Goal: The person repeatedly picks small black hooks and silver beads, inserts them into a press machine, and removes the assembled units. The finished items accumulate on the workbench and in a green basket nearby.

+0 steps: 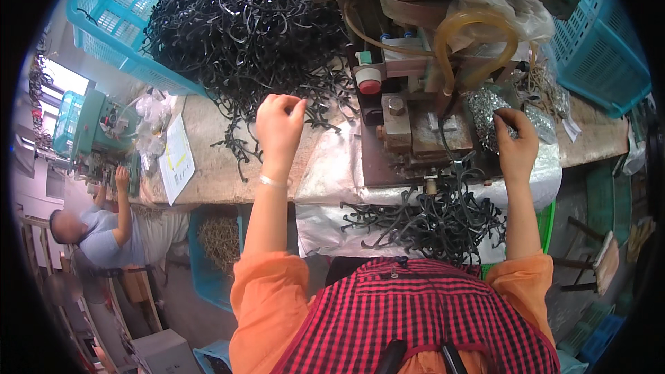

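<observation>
Your left hand point(278, 127) pinches a black clip point(309, 121) off the big pile point(235, 28), your right hand point(516, 140) fingers small silver parts point(485, 112); few finished clips point(429, 225) lie below.

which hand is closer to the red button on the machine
Left. The left hand is just to the left of the red button, at the edge of the black clip pile. The right hand is farther off to the button's right, at the shiny metal parts.
</observation>
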Demonstrator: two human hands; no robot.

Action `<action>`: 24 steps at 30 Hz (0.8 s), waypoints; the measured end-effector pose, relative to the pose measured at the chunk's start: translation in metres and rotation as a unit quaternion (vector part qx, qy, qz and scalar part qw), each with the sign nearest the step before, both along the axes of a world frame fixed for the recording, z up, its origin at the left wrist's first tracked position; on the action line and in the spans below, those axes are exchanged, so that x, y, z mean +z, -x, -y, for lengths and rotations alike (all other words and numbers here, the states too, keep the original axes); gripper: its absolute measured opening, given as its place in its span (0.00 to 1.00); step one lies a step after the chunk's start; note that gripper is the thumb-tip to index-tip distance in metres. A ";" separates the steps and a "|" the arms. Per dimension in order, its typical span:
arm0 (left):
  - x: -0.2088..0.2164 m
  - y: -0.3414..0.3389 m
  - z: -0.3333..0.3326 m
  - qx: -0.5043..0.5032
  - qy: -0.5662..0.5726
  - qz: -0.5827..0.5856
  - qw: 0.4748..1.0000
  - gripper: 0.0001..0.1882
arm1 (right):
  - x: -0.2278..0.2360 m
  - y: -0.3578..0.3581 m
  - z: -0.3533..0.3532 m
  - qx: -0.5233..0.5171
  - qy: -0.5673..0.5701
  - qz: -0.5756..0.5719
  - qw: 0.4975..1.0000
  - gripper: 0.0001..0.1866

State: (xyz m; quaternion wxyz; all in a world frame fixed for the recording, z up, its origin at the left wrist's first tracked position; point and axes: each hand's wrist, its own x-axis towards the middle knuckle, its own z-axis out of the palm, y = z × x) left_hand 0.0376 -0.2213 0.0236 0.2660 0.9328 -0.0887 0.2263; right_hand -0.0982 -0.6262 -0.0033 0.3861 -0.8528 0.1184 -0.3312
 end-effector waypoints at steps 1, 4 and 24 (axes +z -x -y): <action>-0.014 -0.011 0.004 0.057 -0.073 -0.033 0.995 0.16 | 0.001 -0.004 -0.003 0.008 -0.010 0.003 1.000 0.08; -0.072 -0.041 0.001 0.131 -0.083 -0.245 0.957 0.27 | -0.006 -0.003 -0.001 -0.011 -0.056 0.003 0.998 0.09; -0.019 0.051 -0.023 -0.067 0.551 -0.076 0.828 0.11 | -0.012 0.006 0.007 -0.042 0.268 -0.061 0.961 0.10</action>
